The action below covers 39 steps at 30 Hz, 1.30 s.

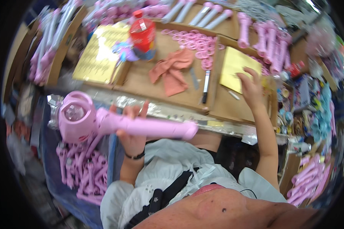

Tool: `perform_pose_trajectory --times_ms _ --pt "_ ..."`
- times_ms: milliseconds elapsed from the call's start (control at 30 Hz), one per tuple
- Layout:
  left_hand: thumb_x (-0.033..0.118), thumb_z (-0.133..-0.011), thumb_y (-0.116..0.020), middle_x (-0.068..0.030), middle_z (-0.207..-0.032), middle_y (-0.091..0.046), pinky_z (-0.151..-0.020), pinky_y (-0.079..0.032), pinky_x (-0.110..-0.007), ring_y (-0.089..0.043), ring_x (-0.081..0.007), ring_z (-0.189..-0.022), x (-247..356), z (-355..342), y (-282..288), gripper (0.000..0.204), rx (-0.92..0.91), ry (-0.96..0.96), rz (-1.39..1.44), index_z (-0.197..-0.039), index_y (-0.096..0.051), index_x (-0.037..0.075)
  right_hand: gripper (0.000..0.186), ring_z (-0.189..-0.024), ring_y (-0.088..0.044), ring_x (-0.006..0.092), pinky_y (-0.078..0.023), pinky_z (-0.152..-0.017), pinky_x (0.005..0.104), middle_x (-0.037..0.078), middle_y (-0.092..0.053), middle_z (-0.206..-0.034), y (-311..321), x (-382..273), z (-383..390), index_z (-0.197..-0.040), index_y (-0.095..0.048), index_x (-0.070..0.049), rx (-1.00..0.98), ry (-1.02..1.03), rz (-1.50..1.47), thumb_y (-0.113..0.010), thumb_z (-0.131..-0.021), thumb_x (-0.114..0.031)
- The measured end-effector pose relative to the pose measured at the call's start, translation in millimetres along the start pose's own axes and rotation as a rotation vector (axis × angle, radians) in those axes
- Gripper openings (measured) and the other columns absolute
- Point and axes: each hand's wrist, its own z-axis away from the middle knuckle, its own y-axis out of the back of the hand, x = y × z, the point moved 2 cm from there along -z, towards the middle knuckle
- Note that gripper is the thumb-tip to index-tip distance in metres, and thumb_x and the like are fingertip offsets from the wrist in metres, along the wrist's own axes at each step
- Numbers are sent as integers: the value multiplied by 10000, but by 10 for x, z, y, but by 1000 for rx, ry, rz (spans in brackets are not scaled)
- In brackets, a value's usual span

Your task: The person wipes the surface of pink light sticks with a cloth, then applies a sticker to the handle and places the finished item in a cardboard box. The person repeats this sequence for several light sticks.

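Observation:
My left hand [130, 139] holds a large pink plastic wand [160, 128] sideways, its rounded openwork head [70, 122] on the left with clear faceted pieces. My right hand [250, 86] is over a yellow paper pad [233, 65] in the right cardboard tray [214, 107], fingers bent and apart, with nothing visible held; whether they touch the pad I cannot tell. A short white stick [234, 94] lies below the pad. In the middle tray are a crumpled coral cloth [172, 66], a marker [205, 86] and several pink rings [195, 44].
Below the wand, a blue bin [55, 177] holds several pink parts. A red bottle [141, 34] stands beside more yellow sheets [91, 65]. Pink and white tubes [53, 42] fill boxes at the back and right [302, 181]. Small assorted items crowd the right side.

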Motion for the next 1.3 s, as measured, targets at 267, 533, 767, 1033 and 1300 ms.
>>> perform_pose_trajectory --times_ms 267,533,767,1033,1300 --pt "300 -811 -704 -79 -1284 -486 -1033 -351 -518 -406 -343 -1270 -90 -34 36 681 1 140 -18 -1359 -322 166 166 -668 -496 93 -395 -578 206 43 -559 -845 313 -1318 -85 -1039 -604 12 460 -476 -935 -532 -889 13" --pt "191 -855 -639 -59 -1309 -494 -1070 -305 -518 -379 -367 -1290 -80 21 -45 700 -42 199 -81 -1411 -221 107 171 -682 -508 25 -407 -591 165 7 -595 -830 81 -1905 -208 -1044 -623 12 -48 -861 -1479 -592 -878 -15" --pt "22 -809 -584 -150 -1272 -497 -1041 -339 -505 -408 -360 -1270 -107 7 -66 715 -94 155 -1 -1407 -198 87 140 -743 -548 48 -425 -656 172 19 -594 -875 40 -2009 -269 -989 -644 39 -135 -704 -1147 -601 -860 5" --pt "5 -781 -578 -148 -1237 -519 -1049 -319 -529 -418 -372 -1261 -86 9 -37 732 -117 160 -19 -1403 -198 71 106 -577 -446 19 -357 -507 165 15 -594 -803 -1 -2030 -284 -923 -669 8 -64 -622 -1026 -646 -820 -2" --pt "26 -771 -596 -132 -1236 -521 -1050 -324 -527 -409 -374 -1267 -99 -7 -11 747 -128 176 -49 -1405 -202 73 116 -676 -502 29 -381 -582 156 9 -577 -851 31 -2021 -281 -952 -654 33 -137 -600 -1005 -610 -849 4"
